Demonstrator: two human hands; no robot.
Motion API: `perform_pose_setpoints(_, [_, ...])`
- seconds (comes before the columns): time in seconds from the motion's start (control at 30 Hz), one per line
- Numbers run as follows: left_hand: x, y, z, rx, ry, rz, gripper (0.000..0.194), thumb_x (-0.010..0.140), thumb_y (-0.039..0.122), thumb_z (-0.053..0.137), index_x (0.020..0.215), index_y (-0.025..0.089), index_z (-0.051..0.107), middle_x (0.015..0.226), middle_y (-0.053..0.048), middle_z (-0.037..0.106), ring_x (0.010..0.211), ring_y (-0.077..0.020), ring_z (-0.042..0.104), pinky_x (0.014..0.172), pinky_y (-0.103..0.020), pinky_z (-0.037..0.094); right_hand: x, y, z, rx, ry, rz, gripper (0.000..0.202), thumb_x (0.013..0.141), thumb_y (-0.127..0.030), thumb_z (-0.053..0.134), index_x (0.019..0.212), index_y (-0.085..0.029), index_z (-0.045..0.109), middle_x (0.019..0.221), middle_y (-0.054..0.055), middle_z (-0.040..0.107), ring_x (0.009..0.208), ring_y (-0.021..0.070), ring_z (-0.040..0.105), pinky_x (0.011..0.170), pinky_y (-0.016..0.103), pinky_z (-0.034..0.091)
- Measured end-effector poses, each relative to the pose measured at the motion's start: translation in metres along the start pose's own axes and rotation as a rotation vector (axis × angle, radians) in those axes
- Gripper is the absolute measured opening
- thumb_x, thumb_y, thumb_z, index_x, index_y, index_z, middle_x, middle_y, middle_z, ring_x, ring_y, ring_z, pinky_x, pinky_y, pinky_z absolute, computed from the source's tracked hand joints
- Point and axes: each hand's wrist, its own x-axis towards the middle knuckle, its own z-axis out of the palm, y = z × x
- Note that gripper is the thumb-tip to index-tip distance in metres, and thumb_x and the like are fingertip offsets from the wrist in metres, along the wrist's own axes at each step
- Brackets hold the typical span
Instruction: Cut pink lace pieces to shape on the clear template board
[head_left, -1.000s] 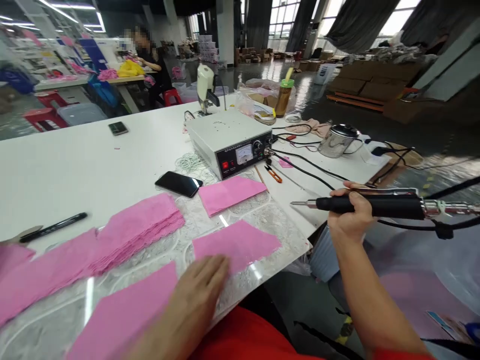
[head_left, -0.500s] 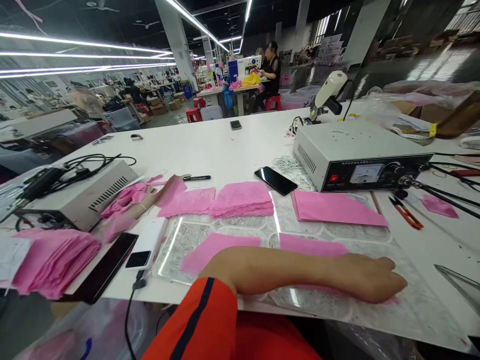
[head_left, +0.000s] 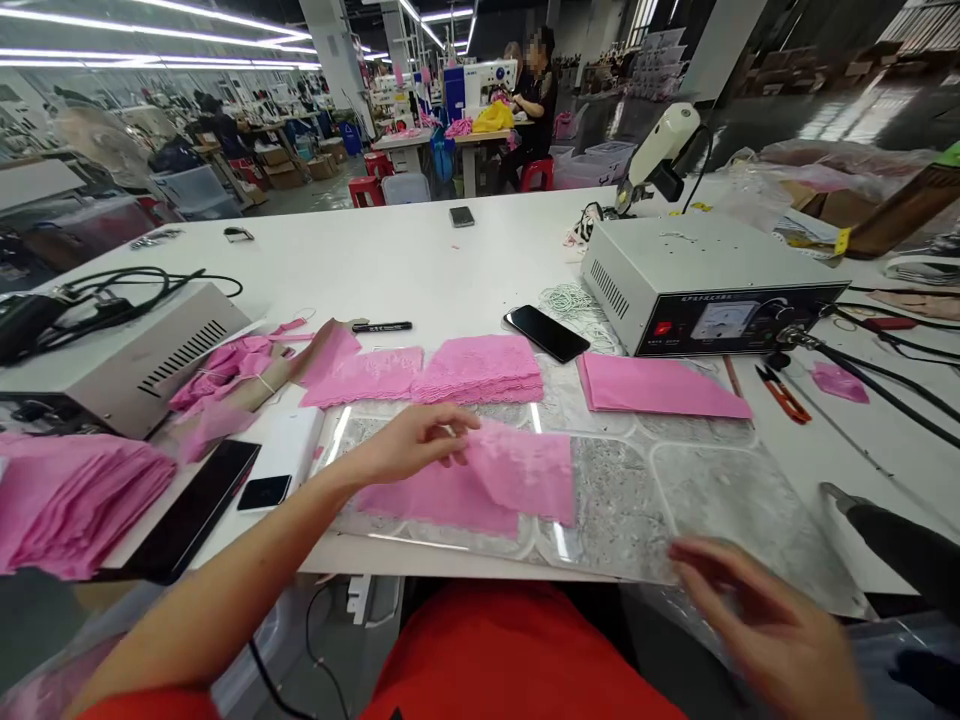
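My left hand (head_left: 420, 438) pinches the upper left corner of a pink lace piece (head_left: 536, 470) over the transparent mat. Partly under that piece lies a flat pink fabric panel (head_left: 442, 498). My right hand (head_left: 765, 610), a little blurred, is over the table's front edge at the right, with fingers apart and nothing in them. Behind the left hand sit a stack of pink lace pieces (head_left: 480, 370) and a smaller lace pile (head_left: 375, 377). A folded pink stack (head_left: 667, 387) rests at the mat's back right.
A grey control box (head_left: 712, 280) with cables and orange snips (head_left: 784, 395) are on the right. A black phone (head_left: 547, 332) lies mid-table. Another box (head_left: 150, 350), pink cloths (head_left: 75, 500) and a tablet (head_left: 191, 515) are at left. Someone sits farther back.
The arm that reached across the mat to the right has drawn back to the left, and a lace piece is now in my left hand. My right hand has come into view.
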Motion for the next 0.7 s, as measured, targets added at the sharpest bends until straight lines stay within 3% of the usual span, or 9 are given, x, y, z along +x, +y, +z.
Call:
perform_pose_setpoints(0.1, [-0.027, -0.024, -0.007, 0.000, 0.109, -0.081, 0.027, 0.083, 0.031, 0.056, 0.104, 0.016, 0.064, 0.083, -0.002, 0.067, 0.068, -0.0114, 0.066, 0.067, -0.025, 0.054, 0.030, -0.018, 0.042, -0.157, -0.208, -0.342, 0.022, 0.078, -0.026, 0.066, 0.100, -0.028, 0.068, 0.087, 0.004, 0.071, 0.073, 0.0202, 0.068, 0.059, 0.031, 0.058])
perform_pose_setpoints(0.23, [-0.041, -0.039, -0.012, 0.008, 0.137, -0.055, 0.018, 0.082, 0.029, 0.054, 0.085, 0.015, 0.065, 0.082, -0.002, 0.066, 0.067, -0.0100, 0.063, 0.066, -0.023, 0.052, 0.050, -0.024, 0.080, -0.291, -0.357, -0.542, 0.024, 0.080, -0.020, 0.060, 0.102, -0.026, 0.066, 0.091, 0.006, 0.070, 0.081, 0.0217, 0.068, 0.066, 0.036, 0.060])
perform_pose_setpoints(0.37, [-0.048, -0.048, -0.019, 0.082, 0.150, -0.022, 0.018, 0.083, 0.025, 0.051, 0.087, 0.015, 0.065, 0.083, -0.002, 0.067, 0.075, -0.0112, 0.061, 0.070, -0.022, 0.050, 0.057, -0.024, 0.091, -0.307, -0.401, -0.610, 0.016, 0.084, -0.015, 0.054, 0.091, -0.024, 0.065, 0.081, 0.004, 0.067, 0.071, 0.0181, 0.066, 0.059, 0.031, 0.057])
perform_pose_setpoints(0.53, [-0.065, -0.064, -0.032, 0.190, 0.149, 0.103, 0.016, 0.085, 0.018, 0.050, 0.085, 0.018, 0.066, 0.096, -0.004, 0.067, 0.088, -0.0128, 0.061, 0.078, -0.025, 0.048, 0.055, -0.035, 0.096, -0.290, -0.441, -0.621, 0.018, 0.087, -0.011, 0.051, 0.095, -0.022, 0.064, 0.086, 0.004, 0.066, 0.078, 0.0148, 0.065, 0.066, 0.026, 0.056])
perform_pose_setpoints(0.7, [-0.087, -0.075, -0.034, 0.285, 0.107, 0.138, 0.018, 0.086, 0.014, 0.051, 0.084, 0.018, 0.068, 0.107, -0.006, 0.061, 0.093, -0.0139, 0.060, 0.082, -0.028, 0.048, 0.045, -0.038, 0.104, -0.298, -0.546, -0.685, 0.017, 0.088, -0.009, 0.052, 0.097, -0.019, 0.062, 0.087, 0.006, 0.065, 0.079, 0.0145, 0.063, 0.066, 0.025, 0.054])
